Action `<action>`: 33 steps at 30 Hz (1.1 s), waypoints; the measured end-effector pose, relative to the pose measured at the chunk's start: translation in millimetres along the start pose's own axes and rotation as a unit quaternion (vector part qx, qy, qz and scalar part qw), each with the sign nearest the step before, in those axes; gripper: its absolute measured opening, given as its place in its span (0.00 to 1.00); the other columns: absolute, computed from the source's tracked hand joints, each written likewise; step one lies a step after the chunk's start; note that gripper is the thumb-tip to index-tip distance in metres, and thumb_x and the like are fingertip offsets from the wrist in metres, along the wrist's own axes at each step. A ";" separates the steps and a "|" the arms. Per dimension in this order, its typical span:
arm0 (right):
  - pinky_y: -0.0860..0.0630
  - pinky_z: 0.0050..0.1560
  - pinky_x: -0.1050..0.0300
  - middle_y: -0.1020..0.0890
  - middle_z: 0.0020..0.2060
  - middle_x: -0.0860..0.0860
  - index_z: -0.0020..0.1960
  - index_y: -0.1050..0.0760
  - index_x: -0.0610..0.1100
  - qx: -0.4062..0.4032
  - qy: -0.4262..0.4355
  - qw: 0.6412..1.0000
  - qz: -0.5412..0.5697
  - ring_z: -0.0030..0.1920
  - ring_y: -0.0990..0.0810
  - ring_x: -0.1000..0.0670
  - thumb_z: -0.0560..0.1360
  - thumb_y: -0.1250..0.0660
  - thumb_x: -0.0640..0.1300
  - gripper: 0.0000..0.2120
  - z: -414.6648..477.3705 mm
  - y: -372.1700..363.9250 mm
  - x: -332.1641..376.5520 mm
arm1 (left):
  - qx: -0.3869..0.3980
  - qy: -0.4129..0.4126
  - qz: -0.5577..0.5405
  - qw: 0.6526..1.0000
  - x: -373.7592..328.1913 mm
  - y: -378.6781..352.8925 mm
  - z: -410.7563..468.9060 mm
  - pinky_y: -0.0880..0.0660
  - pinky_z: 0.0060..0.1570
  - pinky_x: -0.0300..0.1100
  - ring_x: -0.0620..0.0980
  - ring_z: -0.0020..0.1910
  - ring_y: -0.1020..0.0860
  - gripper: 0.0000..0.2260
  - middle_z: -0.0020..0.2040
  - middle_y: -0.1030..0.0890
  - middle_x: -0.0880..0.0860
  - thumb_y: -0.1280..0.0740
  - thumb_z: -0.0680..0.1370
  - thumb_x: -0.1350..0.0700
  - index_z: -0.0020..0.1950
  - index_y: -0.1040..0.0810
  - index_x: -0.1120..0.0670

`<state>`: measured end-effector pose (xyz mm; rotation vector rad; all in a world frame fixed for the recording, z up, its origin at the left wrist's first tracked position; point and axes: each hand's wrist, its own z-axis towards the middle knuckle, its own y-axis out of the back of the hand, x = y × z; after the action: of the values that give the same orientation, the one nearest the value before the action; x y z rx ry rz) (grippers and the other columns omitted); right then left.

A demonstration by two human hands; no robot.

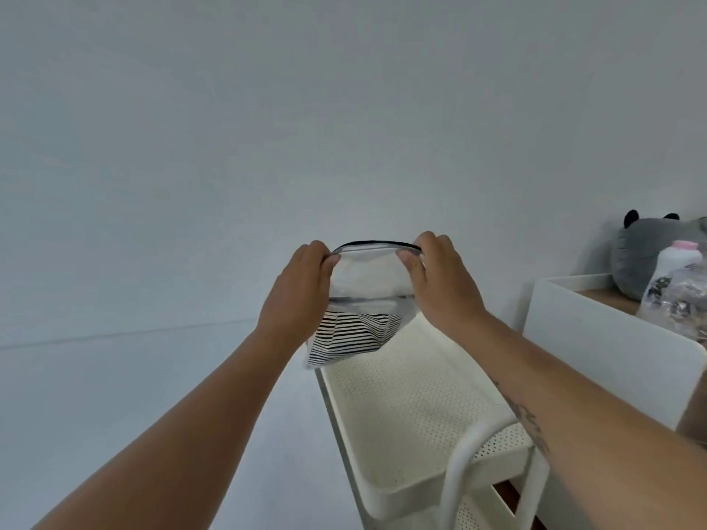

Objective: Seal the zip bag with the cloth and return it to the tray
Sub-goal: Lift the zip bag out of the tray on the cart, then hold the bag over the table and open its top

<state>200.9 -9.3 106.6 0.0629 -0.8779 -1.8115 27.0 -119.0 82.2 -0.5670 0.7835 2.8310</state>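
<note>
A clear zip bag (pixel 367 277) hangs in the air above the far end of the cream perforated tray (pixel 413 407). A black-and-white striped cloth (pixel 352 334) sits in the bag's lower part. My left hand (pixel 298 296) pinches the bag's top left corner. My right hand (pixel 440 277) pinches the top right corner, thumb on the near side. The dark zip strip bows upward between my hands; whether it is pressed together I cannot tell.
The tray is the top shelf of a white cart with a tubular handle (pixel 463 460) at its near end. To the right stands a white-sided table (pixel 597 338) with a grey plush toy (pixel 646 250), a white bottle with a pink cap (pixel 677 258) and a filled clear bag (pixel 677 300).
</note>
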 end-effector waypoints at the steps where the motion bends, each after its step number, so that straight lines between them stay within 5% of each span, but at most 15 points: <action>1: 0.29 0.39 0.50 0.29 0.47 0.47 0.52 0.32 0.42 -0.003 0.010 1.000 0.001 0.46 0.28 0.44 0.81 0.46 0.54 0.15 0.9 -6.4 13.1 | -0.013 0.005 0.006 1.000 9.0 10.0 -1.6 0.34 0.36 0.42 0.48 0.38 0.29 0.12 0.41 0.26 0.50 0.47 0.83 0.48 0.45 0.31 0.52; 9: 0.27 0.43 0.46 0.27 0.49 0.42 0.53 0.31 0.37 -0.001 0.051 0.995 0.083 0.50 0.29 0.41 0.81 0.44 0.51 0.16 -12.4 -90.6 109.6 | -0.069 0.053 0.088 0.992 91.1 96.7 -42.5 0.32 0.38 0.45 0.50 0.38 0.29 0.10 0.43 0.28 0.49 0.47 0.82 0.46 0.46 0.32 0.49; 16: 0.30 0.34 0.52 0.27 0.46 0.43 0.50 0.29 0.38 0.024 0.058 0.994 0.090 0.45 0.29 0.43 0.81 0.44 0.53 0.17 -71.0 -181.4 154.5 | -0.061 0.126 0.139 0.980 146.9 144.6 -120.0 0.25 0.36 0.49 0.54 0.34 0.26 0.09 0.43 0.29 0.50 0.43 0.81 0.46 0.47 0.28 0.49; 22: 0.26 0.38 0.51 0.27 0.48 0.46 0.53 0.30 0.41 0.076 -0.031 0.992 0.101 0.48 0.29 0.45 0.82 0.46 0.52 0.15 -118.7 -228.8 159.6 | -0.051 0.214 0.102 0.970 171.8 135.8 -168.9 0.25 0.37 0.45 0.42 0.36 0.24 0.06 0.43 0.29 0.45 0.38 0.79 0.46 0.47 0.24 0.45; 27: 0.32 0.40 0.56 0.29 0.47 0.51 0.53 0.29 0.45 0.103 -0.091 0.978 0.156 0.50 0.31 0.48 0.81 0.45 0.53 0.12 -126.5 -245.7 151.5 | -0.050 0.267 0.010 0.962 179.8 126.5 -178.8 0.31 0.39 0.37 0.39 0.39 0.25 0.01 0.43 0.25 0.45 0.33 0.76 0.45 0.45 0.23 0.40; 33: 0.32 0.45 0.58 0.27 0.44 0.53 0.48 0.30 0.51 0.150 -0.151 0.932 0.292 0.47 0.26 0.48 0.80 0.41 0.52 0.07 -118.7 -250.7 130.2 | 0.018 0.296 -0.088 0.951 185.5 132.8 -177.8 0.28 0.42 0.27 0.38 0.47 0.23 0.11 0.52 0.22 0.43 0.28 0.73 0.45 0.53 0.25 0.36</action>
<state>-2.2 -141.3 -81.1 -0.2661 -1.2359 -1.1351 -118.5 -317.0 -70.3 -1.4377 0.8098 2.4833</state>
